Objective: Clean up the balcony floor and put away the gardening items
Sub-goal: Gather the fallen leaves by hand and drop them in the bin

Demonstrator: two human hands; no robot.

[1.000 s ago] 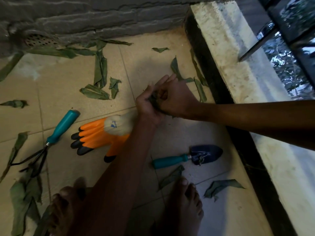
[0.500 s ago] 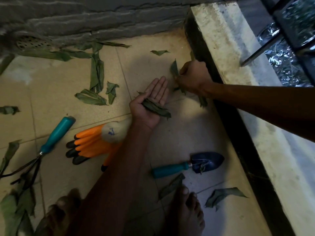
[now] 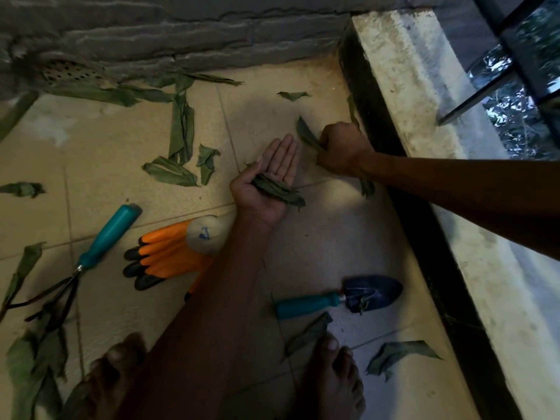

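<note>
My left hand point(image 3: 269, 180) lies palm up over the tiled floor, fingers straight, with a small bunch of dry green leaves point(image 3: 278, 190) resting in the palm. To its right, my right hand point(image 3: 342, 148) is closed in a fist around a long leaf point(image 3: 304, 131) on the floor near the dark curb. Orange gloves point(image 3: 172, 253) lie under my left forearm. A teal-handled trowel point(image 3: 342, 295) lies near my right foot. A teal-handled hand rake point(image 3: 91, 247) lies at the left. Loose leaves point(image 3: 181, 128) are scattered across the tiles.
A grey wall with a perforated drain cover point(image 3: 71, 74) runs along the back. A dark curb and a pale concrete ledge point(image 3: 424, 95) border the right side, with railing bars point(image 3: 515, 56) beyond. My bare feet point(image 3: 333, 377) stand at the bottom. More leaves point(image 3: 397, 354) lie by them.
A second ago both hands were together pressing leaves into my left palm. My right hand then moved away to the right and closed on a leaf near the curb; my left palm opened flat.
</note>
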